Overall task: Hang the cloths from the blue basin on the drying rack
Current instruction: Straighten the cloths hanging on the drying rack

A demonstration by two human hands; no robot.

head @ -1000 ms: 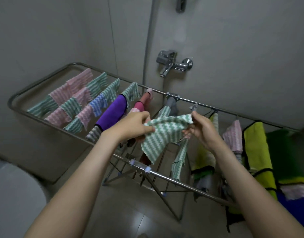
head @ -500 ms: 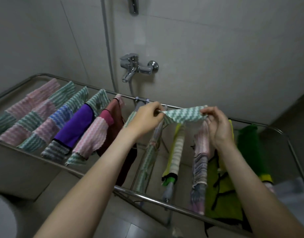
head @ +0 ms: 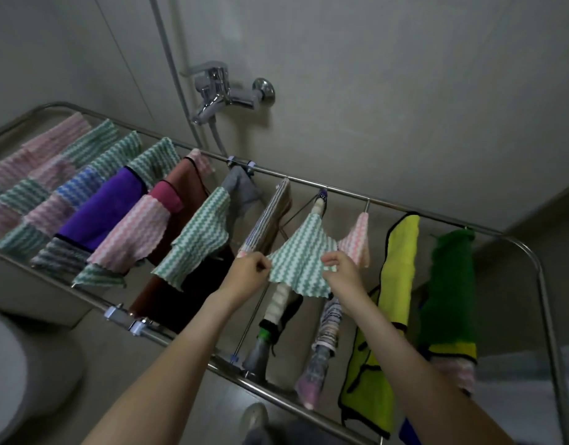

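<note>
Both hands are engaged on one green-and-white cloth (head: 301,252), which lies draped over a cross rod near the middle of the drying rack (head: 341,193), between a striped cloth on the rod to its left and a pink-and-white cloth (head: 357,242) to its right. The left hand (head: 249,269) pinches the cloth's left edge with curled fingers (head: 260,264); the right hand (head: 339,268) pinches the right edge likewise, and the fabric is drawn out flat between them. In my judgement this cloth is hung in substance and is only being spread. The task appears well advanced: nearly every rod carries cloths, among them a purple cloth (head: 100,213), a yellow cloth (head: 398,268) and a dark green cloth (head: 450,284). The blue basin is out of view, so what is left to hang cannot be established. A chrome tap (head: 219,91) is fixed to the wall behind the rack. No brand, label or writing is legible; a small tag at the far end of the rod is too small to read.
</note>
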